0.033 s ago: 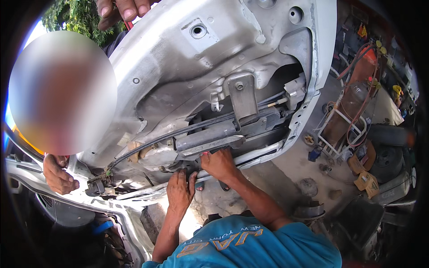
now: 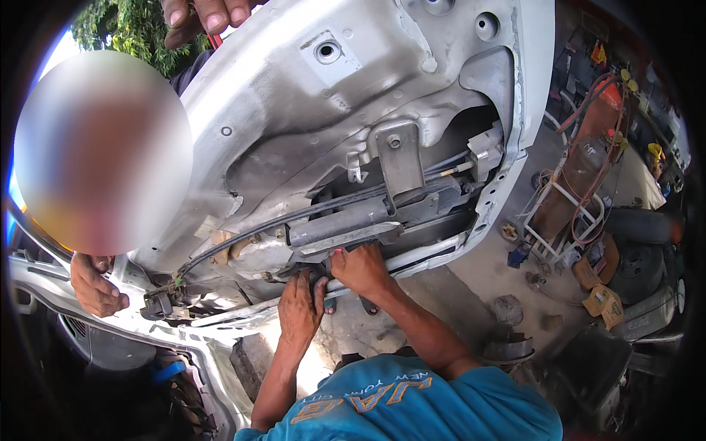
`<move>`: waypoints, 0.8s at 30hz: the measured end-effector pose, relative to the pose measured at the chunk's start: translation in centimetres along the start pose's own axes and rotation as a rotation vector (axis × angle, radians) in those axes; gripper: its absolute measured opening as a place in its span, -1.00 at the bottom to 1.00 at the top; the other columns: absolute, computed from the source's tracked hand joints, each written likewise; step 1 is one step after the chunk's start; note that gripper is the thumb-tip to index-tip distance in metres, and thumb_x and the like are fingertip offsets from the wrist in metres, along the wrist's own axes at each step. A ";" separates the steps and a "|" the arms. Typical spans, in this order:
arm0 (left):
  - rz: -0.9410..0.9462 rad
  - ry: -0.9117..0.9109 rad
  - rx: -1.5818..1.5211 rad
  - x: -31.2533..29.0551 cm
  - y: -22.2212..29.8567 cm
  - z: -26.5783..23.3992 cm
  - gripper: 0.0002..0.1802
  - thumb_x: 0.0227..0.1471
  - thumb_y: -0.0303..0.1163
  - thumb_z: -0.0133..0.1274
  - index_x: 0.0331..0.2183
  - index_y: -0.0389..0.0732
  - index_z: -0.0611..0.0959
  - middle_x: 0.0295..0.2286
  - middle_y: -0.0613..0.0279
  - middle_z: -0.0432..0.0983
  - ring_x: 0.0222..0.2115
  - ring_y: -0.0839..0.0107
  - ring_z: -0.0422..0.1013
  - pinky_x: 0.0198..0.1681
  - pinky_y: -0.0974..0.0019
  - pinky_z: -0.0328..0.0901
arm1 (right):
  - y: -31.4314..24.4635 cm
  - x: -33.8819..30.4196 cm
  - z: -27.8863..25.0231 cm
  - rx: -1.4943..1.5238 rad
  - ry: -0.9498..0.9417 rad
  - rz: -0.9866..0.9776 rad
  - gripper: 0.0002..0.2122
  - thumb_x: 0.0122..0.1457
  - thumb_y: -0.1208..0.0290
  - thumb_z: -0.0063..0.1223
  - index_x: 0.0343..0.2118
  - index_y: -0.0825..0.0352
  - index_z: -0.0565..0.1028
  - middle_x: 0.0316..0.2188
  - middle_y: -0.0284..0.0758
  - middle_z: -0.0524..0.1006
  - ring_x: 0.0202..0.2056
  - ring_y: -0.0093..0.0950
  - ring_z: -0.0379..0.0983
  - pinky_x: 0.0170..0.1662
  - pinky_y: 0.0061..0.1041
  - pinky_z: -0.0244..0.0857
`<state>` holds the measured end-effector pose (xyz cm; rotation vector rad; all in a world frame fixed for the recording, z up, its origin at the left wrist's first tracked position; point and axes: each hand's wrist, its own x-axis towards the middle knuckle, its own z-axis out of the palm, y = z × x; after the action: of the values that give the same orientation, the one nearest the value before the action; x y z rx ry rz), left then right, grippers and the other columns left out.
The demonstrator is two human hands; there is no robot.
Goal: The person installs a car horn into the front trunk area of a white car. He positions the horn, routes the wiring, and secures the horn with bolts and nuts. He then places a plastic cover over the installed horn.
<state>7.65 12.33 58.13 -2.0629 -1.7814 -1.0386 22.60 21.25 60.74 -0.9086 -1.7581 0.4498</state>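
Note:
A silver car door (image 2: 272, 95) lies tilted before me, its inner panel bare and its cavity showing a dark metal mechanism (image 2: 342, 224). Black cables (image 2: 250, 239) run along that mechanism. My right hand (image 2: 362, 272) reaches into the cavity below it, fingers curled; a small red spot shows at the fingertips, but what they grip is hidden. Beside it, my left hand (image 2: 298, 312) lies over the door's near edge, fingers stretched toward the opening and thumb apart. Its fingertips are partly lost in shadow.
Another person's hand (image 2: 98, 287) hangs by the door's left end, and a second hand (image 2: 208, 13) rests at its top edge. On the right stand a white-framed cart (image 2: 562, 213) with a rusty brown cylinder, cardboard (image 2: 603, 303) and a metal rim (image 2: 509, 347).
My left hand has shifted slightly up and to the right along the door's edge. My right hand stays nearly where it was.

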 end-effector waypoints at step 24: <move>-0.148 -0.154 0.000 3.8 3.0 4.0 -0.69 0.16 -0.32 0.09 -0.46 -0.40 0.51 -0.58 -0.22 0.49 -0.53 -0.16 0.47 -0.45 -0.04 0.36 | 1.3 0.7 -3.6 0.169 -0.110 0.072 -0.96 -0.06 0.57 0.05 -0.51 0.40 0.49 -0.56 -0.09 0.53 -0.47 -0.03 0.49 -0.37 -0.12 0.35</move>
<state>11.92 16.88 58.50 -2.0894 -2.0358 -0.9388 26.30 22.14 61.61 -0.8421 -1.7603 0.6964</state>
